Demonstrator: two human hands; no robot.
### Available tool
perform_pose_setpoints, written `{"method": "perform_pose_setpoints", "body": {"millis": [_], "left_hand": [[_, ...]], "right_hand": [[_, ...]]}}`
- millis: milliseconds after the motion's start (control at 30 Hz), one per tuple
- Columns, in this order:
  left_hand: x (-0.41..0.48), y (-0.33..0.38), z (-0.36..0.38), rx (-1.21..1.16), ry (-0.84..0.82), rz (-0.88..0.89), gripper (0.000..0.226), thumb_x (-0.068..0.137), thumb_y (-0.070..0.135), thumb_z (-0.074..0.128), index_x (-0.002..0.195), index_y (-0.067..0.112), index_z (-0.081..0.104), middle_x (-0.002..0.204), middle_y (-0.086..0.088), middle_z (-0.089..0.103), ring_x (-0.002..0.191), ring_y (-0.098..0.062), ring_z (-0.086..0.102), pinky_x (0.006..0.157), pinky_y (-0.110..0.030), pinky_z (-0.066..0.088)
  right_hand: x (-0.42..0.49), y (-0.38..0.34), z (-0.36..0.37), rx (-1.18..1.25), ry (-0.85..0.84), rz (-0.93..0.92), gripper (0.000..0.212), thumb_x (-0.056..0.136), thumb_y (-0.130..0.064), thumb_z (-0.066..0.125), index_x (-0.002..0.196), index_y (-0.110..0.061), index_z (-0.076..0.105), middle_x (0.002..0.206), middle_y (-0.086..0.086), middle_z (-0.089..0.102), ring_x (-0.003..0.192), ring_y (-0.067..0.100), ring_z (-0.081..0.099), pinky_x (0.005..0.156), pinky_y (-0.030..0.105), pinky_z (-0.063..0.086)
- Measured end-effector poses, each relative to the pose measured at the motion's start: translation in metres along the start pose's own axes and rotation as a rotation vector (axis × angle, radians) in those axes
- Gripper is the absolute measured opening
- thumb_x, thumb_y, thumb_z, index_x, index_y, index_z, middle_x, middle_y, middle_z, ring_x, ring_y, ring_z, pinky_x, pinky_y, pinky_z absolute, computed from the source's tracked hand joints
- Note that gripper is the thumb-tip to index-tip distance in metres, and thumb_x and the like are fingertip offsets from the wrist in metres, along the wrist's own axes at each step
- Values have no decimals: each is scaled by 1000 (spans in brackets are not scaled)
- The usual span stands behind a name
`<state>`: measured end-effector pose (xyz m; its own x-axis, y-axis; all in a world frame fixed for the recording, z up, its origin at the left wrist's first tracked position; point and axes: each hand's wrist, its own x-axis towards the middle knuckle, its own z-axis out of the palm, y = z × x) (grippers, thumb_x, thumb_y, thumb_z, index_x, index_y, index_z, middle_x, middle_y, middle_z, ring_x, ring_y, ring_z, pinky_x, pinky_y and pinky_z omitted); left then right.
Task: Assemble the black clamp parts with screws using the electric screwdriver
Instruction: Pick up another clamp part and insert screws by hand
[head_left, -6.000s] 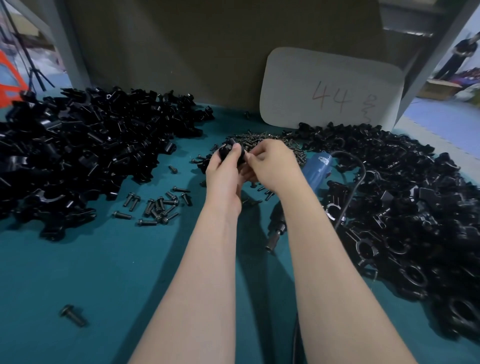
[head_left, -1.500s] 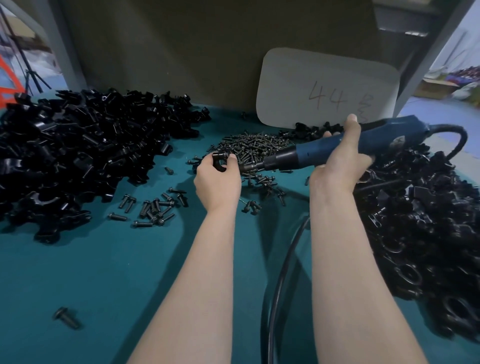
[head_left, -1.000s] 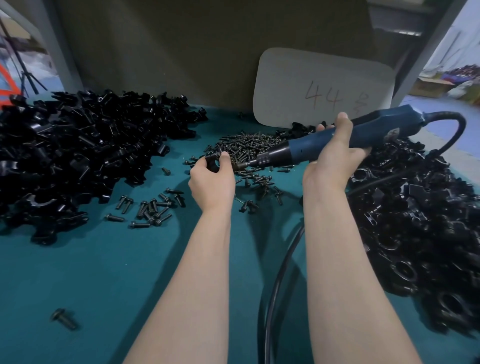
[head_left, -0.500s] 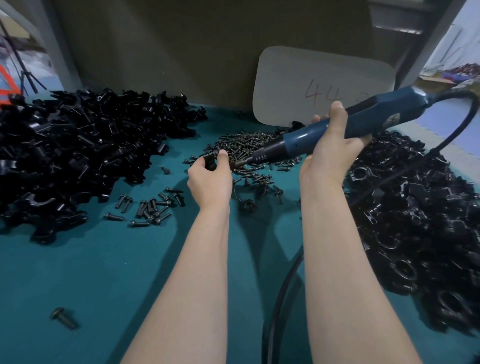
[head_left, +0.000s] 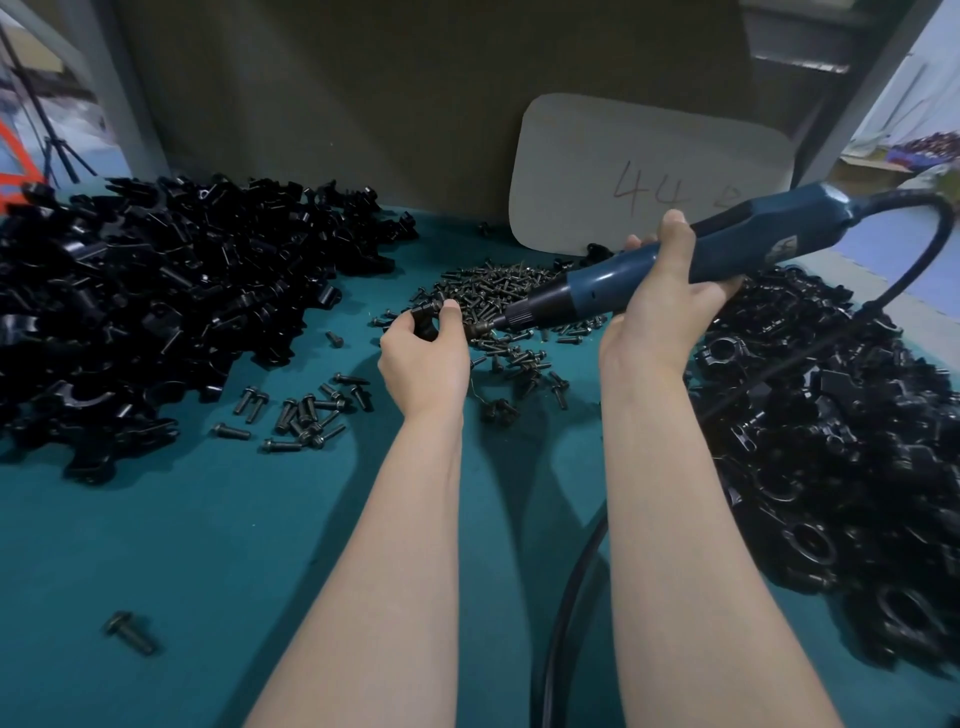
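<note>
The left hand (head_left: 423, 358) grips a black clamp part (head_left: 427, 318) between curled fingers and thumb, holding it just above the teal table (head_left: 208, 545) at the near left edge of the pile of small screws (head_left: 501, 285). The right hand (head_left: 660, 306) is wrapped round the blue electric screwdriver (head_left: 597, 288), thumb laid over the top of the barrel and the fingers curled beneath it. The tool lies nearly level, tilted down to the left, with its bit (head_left: 480, 326) pointing at the right side of the clamp part — whether the tip actually sits in a screw there I cannot tell, since the left thumb is close in front of it. A black cable (head_left: 566, 597) leaves the back end of the screwdriver, arcs out to the right, and shows again between the two forearms, running toward the bottom edge. A big heap of black clamp parts (head_left: 156, 291) covers the table on the left, and a second heap (head_left: 831, 441) lies on the right, beside the right forearm. Loose bolts (head_left: 306, 410) are scattered between the left heap and the left wrist — one single bolt (head_left: 127, 631) lies alone near the lower left. A white rounded card (head_left: 649, 171) marked "44" leans against the back wall behind the screw pile
</note>
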<state>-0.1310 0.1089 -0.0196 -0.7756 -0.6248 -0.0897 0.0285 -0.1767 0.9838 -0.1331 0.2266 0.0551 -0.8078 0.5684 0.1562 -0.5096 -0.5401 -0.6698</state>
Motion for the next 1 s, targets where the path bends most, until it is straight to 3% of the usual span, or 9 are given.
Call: {"method": "perform_pose_setpoints", "body": {"millis": [100, 267, 433, 533, 700, 800, 1000], "left_hand": [[-1, 0, -1, 6, 2, 2, 54, 89, 40, 62, 127, 2, 57, 127, -14, 62, 112, -33, 62, 96, -44, 51], [-2, 1, -1, 45, 14, 15, 50, 90, 40, 61, 124, 3, 59, 118, -12, 66, 101, -30, 66, 91, -43, 54], [-2, 3, -3, 51, -2, 24, 54, 91, 41, 60, 129, 2, 55, 128, -14, 61, 111, -33, 63, 96, -46, 51], [-2, 3, -4, 53, -3, 14, 52, 91, 40, 60, 128, 3, 56, 124, -13, 63, 108, -32, 64, 94, -45, 52], [-2, 4, -5, 61, -6, -7, 45, 89, 39, 62, 120, 6, 61, 117, -12, 66, 105, -33, 66, 93, -45, 53], [-2, 4, -4, 96, -15, 11, 21, 89, 36, 62, 91, 16, 65, 88, -4, 69, 87, -32, 70, 84, -45, 56], [-3, 1, -1, 153, -45, -3, 20, 89, 36, 62, 88, 16, 62, 91, -5, 69, 86, -31, 70, 84, -44, 57]], "right_hand": [[-1, 1, 0, 8, -16, 0, 48, 89, -9, 63, 123, -23, 31, 104, 2, 56, 66, 9, 63, 75, 26, 55], [-5, -2, 2, -34, -66, -17, 62, 90, -9, 62, 141, -16, 26, 112, 7, 55, 71, 11, 65, 84, 33, 56], [-9, -6, 4, 1, -120, 3, 68, 89, -8, 62, 145, -15, 23, 102, 5, 57, 72, 13, 63, 87, 37, 53], [-10, -7, 3, 15, -169, 18, 66, 91, -7, 61, 145, -16, 24, 106, 10, 54, 72, 14, 62, 88, 37, 52], [-8, -7, 1, 41, -258, 39, 63, 90, -8, 61, 144, -14, 28, 101, 8, 52, 73, 14, 61, 79, 30, 53], [-4, -8, -3, 80, -277, 52, 60, 90, -7, 61, 142, -11, 31, 90, 6, 53, 72, 15, 59, 75, 29, 53], [1, -11, -9, 88, -252, 66, 60, 90, -9, 60, 142, -9, 31, 79, 2, 55, 69, 14, 59, 72, 30, 52]]}}
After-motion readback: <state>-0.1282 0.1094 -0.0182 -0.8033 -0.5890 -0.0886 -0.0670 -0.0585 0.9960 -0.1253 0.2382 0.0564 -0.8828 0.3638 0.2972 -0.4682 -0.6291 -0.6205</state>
